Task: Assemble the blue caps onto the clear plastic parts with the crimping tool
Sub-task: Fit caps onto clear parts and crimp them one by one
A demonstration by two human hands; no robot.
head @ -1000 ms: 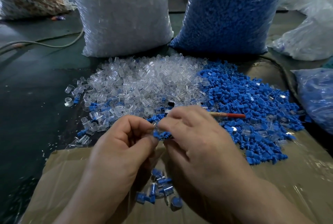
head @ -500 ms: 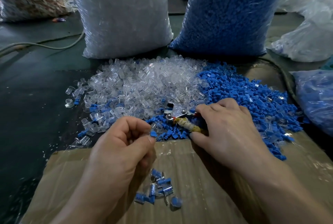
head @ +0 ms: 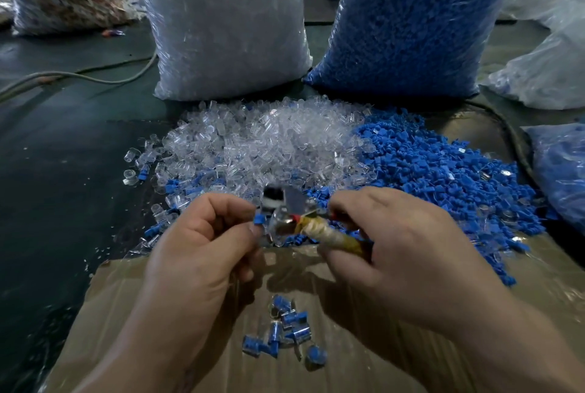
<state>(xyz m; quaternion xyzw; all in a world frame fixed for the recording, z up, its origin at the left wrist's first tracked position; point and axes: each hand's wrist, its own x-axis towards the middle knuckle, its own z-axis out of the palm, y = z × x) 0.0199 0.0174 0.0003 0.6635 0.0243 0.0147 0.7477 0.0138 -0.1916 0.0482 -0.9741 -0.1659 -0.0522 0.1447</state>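
Far out to the left of the left hand, a dark tabletop (head: pixel 57 171) with a pale cable (head: pixel 79 74) trailing across it. Next, the left hand (head: pixel 202 240), fingers curled, thumb and forefinger pinching a single blue cap (head: pixel 259 219) at the fingertips. Just to the right of that cap, between the two hands, the crimping tool (head: pixel 313 226), its metal head blurred. Too blurred to tell whether cap and tool touch, or whether the jaws stand apart. Then the right hand (head: pixel 395 240), fingers wrapped around the tool's tape-bound yellowish handle. Ahead of both hands, a heap of clear plastic parts (head: pixel 253 145), mostly beyond the left hand. Touching it on the right, a heap of loose blue caps (head: pixel 443 177), beyond and beside the right hand. Farther ahead, two tall upright sacks: a sack of clear parts (head: pixel 221 28) on the left, a sack of blue caps (head: pixel 405 19) on the right. Between the wrists and nearer the body, a small cluster of capped pieces (head: pixel 285 329) lying on tape-covered cardboard (head: pixel 342 361) beneath both forearms.
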